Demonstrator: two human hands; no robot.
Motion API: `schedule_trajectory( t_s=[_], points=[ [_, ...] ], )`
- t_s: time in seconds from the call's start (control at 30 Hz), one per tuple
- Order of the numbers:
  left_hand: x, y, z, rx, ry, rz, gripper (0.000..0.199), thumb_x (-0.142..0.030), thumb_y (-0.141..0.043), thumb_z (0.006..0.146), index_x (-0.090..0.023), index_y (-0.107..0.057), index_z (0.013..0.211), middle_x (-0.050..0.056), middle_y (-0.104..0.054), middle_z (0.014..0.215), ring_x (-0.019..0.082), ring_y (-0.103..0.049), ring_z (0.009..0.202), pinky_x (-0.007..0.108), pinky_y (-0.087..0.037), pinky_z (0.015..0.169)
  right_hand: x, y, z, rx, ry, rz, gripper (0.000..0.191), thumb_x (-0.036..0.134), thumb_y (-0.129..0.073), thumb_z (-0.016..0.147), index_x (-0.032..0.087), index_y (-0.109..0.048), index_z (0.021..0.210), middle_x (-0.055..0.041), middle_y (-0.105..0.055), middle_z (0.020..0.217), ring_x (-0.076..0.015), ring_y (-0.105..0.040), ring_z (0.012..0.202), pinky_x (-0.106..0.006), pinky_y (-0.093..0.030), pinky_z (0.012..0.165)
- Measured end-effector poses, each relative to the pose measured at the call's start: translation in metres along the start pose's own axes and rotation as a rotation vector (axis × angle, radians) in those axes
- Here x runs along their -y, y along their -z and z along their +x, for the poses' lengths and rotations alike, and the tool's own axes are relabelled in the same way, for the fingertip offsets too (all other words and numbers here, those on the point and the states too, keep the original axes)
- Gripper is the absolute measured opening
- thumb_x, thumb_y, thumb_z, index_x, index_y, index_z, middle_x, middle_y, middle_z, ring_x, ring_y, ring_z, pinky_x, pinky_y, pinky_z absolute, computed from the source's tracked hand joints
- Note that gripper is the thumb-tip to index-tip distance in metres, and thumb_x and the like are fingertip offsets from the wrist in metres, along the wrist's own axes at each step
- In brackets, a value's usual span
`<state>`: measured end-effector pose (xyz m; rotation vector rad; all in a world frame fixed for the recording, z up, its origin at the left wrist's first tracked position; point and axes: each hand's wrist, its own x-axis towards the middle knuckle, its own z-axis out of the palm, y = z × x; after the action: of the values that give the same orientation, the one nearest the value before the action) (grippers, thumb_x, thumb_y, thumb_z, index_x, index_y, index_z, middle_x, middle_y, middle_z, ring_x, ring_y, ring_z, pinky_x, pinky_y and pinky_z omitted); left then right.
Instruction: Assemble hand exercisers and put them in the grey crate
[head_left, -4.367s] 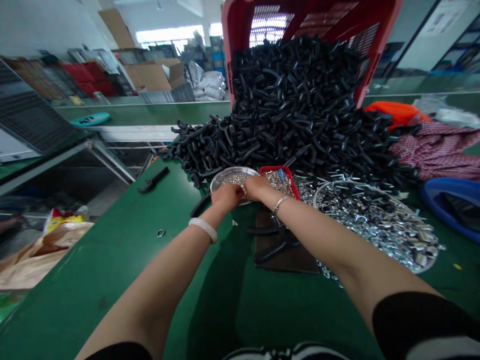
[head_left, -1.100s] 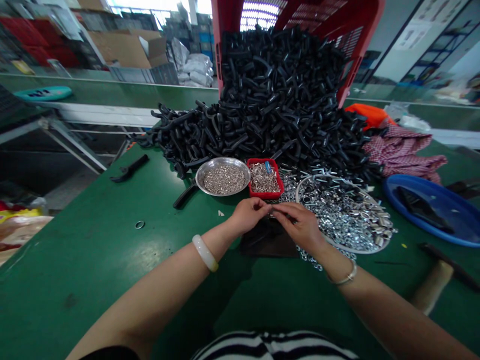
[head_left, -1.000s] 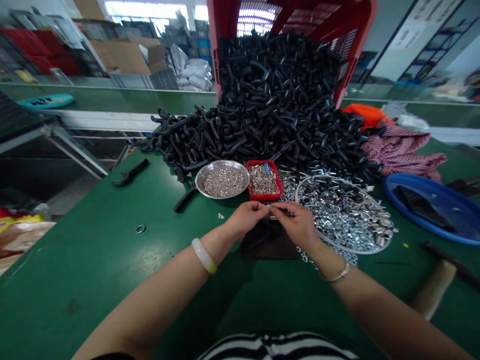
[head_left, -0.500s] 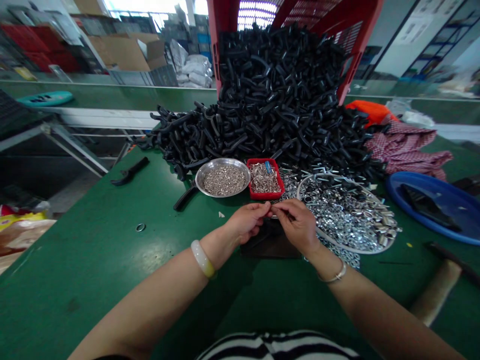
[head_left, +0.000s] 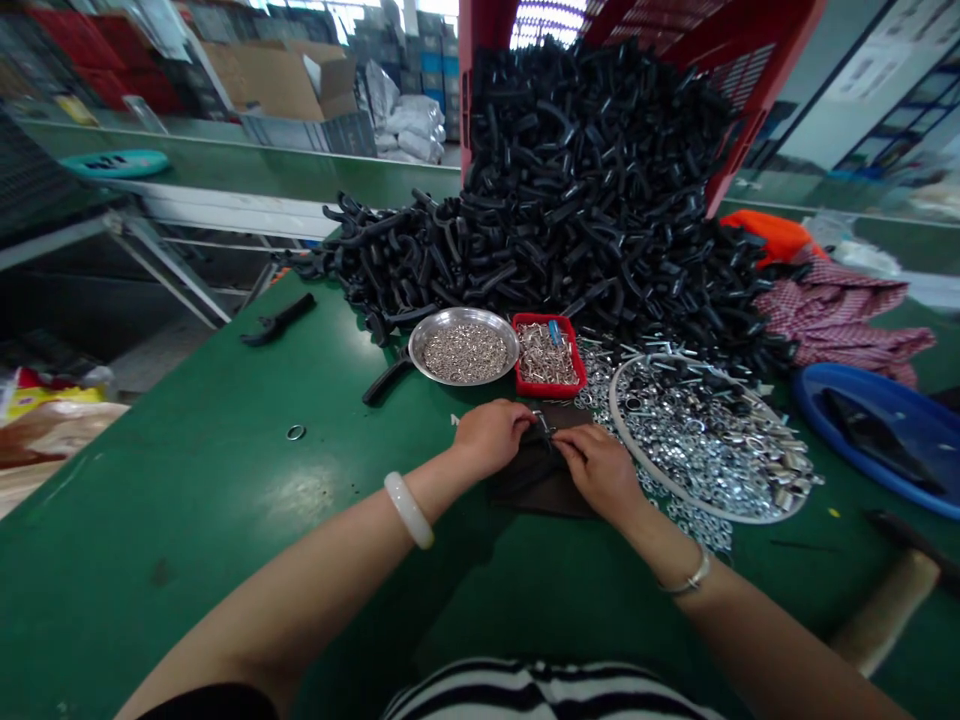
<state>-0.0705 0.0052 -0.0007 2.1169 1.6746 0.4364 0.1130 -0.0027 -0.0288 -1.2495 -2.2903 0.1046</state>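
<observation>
My left hand [head_left: 491, 437] is closed in a pinch at one end of a small shiny metal piece [head_left: 541, 424]. The fingers of my right hand [head_left: 602, 468] are pinched at the near side of that piece, but what they hold is too small to make out. Under both hands lies a dark flat pad [head_left: 544, 499], with a black part [head_left: 531, 461] on it, partly covered by the fingers. Just beyond stand a red tray [head_left: 551, 390] of small metal pins and a steel bowl [head_left: 420, 360] of tiny metal pieces.
Black handle-like parts [head_left: 540, 230] spill from a tilted red crate [head_left: 780, 70]. Nuts and rings fill a round shallow tray [head_left: 664, 478] at right, near a blue tray [head_left: 847, 455] and a hammer [head_left: 892, 610]. At left lie a metal ring [head_left: 295, 433] and a black handle [head_left: 279, 320].
My hands have moved from fingertips together to slightly apart, lower over the pad, with the metal piece now showing between them. The whole view has shifted a little.
</observation>
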Motion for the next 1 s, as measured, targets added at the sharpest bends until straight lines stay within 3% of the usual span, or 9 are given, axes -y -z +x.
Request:
schedule_trajectory(
  t_s=[0.33, 0.7, 1.0],
  points=[
    [0.001, -0.002, -0.005, 0.005, -0.056, 0.187, 0.028, -0.04, -0.044, 0.085, -0.024, -0.065, 0.094, 0.004, -0.06, 0.098, 0.018, -0.056, 0.088, 0.026, -0.042, 0.068, 0.018, 0.007, 0.003, 0.099, 0.097, -0.398, 0.019, 0.016, -0.044, 0.083, 0.016, -0.062, 0.078, -0.0096, -0.06, 0.073, -0.0235, -0.051, 0.077, -0.033, -0.039, 0.063],
    [0.002, -0.001, -0.005, 0.009, -0.039, 0.086, 0.023, -0.032, -0.045, 0.085, -0.029, -0.064, 0.097, 0.0, -0.059, 0.105, 0.016, -0.056, 0.091, 0.026, -0.042, 0.07, 0.002, 0.002, 0.005, 0.074, 0.03, -0.108, 0.015, 0.02, -0.045, 0.084, 0.018, -0.059, 0.078, -0.0065, -0.062, 0.075, -0.0202, -0.055, 0.075, -0.032, -0.042, 0.069],
    [0.006, -0.003, -0.005, -0.026, -0.059, 0.095, 0.021, -0.032, -0.048, 0.084, -0.028, -0.065, 0.095, 0.0, -0.062, 0.098, 0.017, -0.059, 0.085, 0.026, -0.043, 0.067, 0.008, 0.006, 0.011, 0.166, 0.037, -0.245, 0.012, 0.017, -0.048, 0.082, 0.015, -0.057, 0.074, -0.0074, -0.06, 0.071, -0.0218, -0.054, 0.071, -0.033, -0.04, 0.066]
  ],
)
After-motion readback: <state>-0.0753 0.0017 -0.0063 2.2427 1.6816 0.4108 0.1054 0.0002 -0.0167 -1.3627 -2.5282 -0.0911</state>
